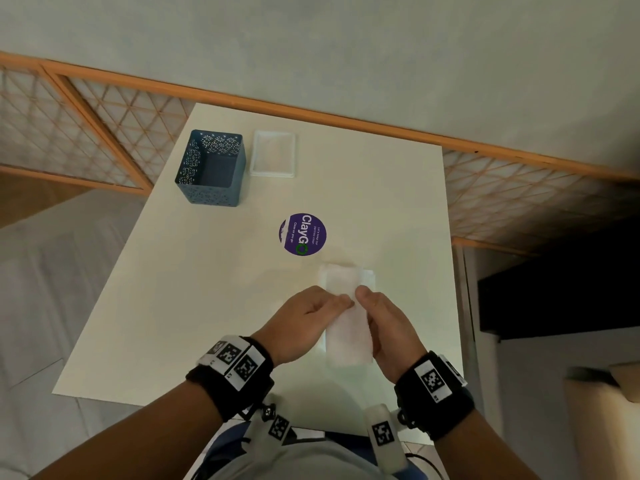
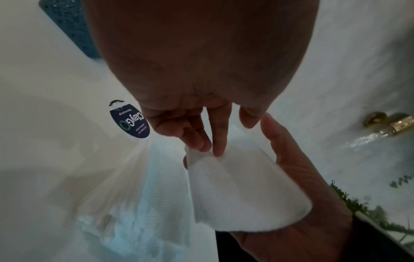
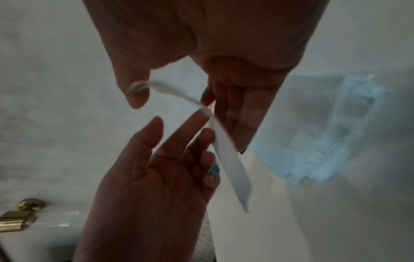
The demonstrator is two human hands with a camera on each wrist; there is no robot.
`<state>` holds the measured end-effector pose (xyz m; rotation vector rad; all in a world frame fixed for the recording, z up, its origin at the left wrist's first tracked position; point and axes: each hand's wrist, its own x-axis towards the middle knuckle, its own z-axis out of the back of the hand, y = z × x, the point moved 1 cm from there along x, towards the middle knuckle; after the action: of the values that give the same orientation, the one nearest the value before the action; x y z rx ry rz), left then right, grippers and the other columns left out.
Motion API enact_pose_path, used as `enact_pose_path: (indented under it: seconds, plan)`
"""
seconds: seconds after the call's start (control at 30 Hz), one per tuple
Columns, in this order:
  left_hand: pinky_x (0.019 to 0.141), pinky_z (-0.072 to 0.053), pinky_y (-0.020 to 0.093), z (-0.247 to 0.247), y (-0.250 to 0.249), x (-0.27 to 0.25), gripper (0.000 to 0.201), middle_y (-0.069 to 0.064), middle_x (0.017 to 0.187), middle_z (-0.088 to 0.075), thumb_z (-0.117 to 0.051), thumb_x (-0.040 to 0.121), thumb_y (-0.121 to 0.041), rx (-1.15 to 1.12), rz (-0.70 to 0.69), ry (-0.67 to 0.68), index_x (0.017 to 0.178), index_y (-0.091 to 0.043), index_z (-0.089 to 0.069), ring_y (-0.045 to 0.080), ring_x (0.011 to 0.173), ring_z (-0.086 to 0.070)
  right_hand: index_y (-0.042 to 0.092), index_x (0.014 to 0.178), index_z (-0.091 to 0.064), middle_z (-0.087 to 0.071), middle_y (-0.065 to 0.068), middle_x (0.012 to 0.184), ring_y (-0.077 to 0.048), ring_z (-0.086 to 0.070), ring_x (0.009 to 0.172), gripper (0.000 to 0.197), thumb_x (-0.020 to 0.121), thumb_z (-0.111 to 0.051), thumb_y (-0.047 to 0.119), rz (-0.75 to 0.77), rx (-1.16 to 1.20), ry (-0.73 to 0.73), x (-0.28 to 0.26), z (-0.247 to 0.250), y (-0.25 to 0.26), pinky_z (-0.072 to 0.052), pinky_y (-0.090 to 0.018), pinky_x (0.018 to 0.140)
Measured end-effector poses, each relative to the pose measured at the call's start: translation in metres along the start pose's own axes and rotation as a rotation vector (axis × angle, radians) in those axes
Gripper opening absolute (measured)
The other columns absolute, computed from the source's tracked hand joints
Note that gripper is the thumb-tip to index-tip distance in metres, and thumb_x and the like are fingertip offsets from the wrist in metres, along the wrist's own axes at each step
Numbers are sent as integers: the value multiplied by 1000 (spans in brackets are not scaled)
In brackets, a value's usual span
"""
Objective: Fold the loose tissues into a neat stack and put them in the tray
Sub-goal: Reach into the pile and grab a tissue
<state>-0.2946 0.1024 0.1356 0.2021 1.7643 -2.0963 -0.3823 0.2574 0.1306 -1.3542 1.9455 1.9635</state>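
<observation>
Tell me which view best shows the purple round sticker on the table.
Head view: the purple sticker lies whole and unobstructed mid-table, its lettering legible. The left wrist view shows it smaller, beside the left hand. The right wrist view does not show it.

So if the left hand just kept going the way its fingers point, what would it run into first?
Probably the right hand: the left hand points across at it, with only the folded tissue they both hold between them. Depth is hard to judge.
</observation>
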Motion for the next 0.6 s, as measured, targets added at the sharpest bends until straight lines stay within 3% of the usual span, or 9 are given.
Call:
enact_pose_path:
  seconds: [0.1, 0.17, 0.23, 0.27, 0.33, 0.37, 0.43, 0.53, 0.6]
  plan:
    - [89, -47, 20, -2, 14, 2, 21, -9, 102, -58, -60, 105, -39, 162, -78, 1, 112, -35, -79, 2, 96, -58, 5, 121, -64, -76, -15, 114, -35, -75, 103, 70, 77, -83, 56, -29, 12, -19, 3, 4, -4, -62, -53, 86]
    - [85, -44, 16, -4, 22, 3, 19, -12, 107, -54, -68, 101, -32, 214, -115, -25, 115, -41, -78, 2, 97, -56, 8, 118, -66, -77, -14, 110, -32, -76, 98, 61, 75, -81, 48, -16, -42, -59, 6, 6, -6, -62, -46, 80]
    - [88, -46, 21, -7, 28, 7, 19, -13, 114, -54, -72, 97, -32, 183, -89, -102, 113, -42, -76, 3, 105, -57, 12, 115, -69, -77, -13, 108, -29, -76, 90, 51, 73, -78, 40, -1, -93, -90, 10, 8, -11, -60, -41, 72]
    - [91, -48, 23, -7, 28, 9, 20, -13, 117, -55, -74, 96, -33, 154, -51, -169, 114, -41, -74, 4, 109, -58, 13, 115, -69, -76, -15, 109, -30, -75, 90, 47, 75, -74, 36, 3, -81, -95, 12, 10, -14, -58, -42, 72]
    - [88, -50, 23, -6, 29, 13, 26, -12, 118, -59, -79, 92, -38, 65, 86, -294, 115, -36, -67, 6, 106, -62, 14, 118, -70, -76, -16, 111, -37, -74, 99, 43, 79, -70, 32, 8, -47, -100, 16, 11, -17, -59, -50, 83]
    - [82, -50, 23, -5, 28, 15, 31, -9, 114, -65, -81, 90, -42, 1, 165, -306, 114, -33, -64, 8, 100, -66, 13, 119, -69, -76, -15, 113, -39, -73, 104, 44, 80, -70, 31, 7, -33, -103, 18, 11, -18, -60, -56, 90]
    - [74, -52, 25, -5, 28, 21, 33, 1, 104, -75, -82, 89, -42, -150, 273, -273, 111, -23, -66, 14, 88, -71, 9, 119, -69, -76, -16, 113, -41, -73, 106, 47, 79, -72, 33, 13, -35, -118, 22, 12, -16, -57, -63, 95]
    - [70, -56, 29, -5, 33, 30, 25, 10, 95, -78, -81, 92, -29, -217, 284, -320, 99, -7, -72, 18, 79, -71, 2, 105, -66, -73, -22, 103, -46, -70, 98, 59, 70, -73, 48, 42, -216, -212, 32, 13, -13, -58, -66, 83]
    - [65, -55, 25, -6, 38, 37, 25, 9, 89, -77, -81, 92, -27, -183, 287, -355, 92, -5, -72, 15, 73, -68, -1, 94, -61, -69, -21, 91, -41, -68, 82, 55, 75, -70, 49, 66, -408, -247, 41, 18, -11, -59, -62, 73]
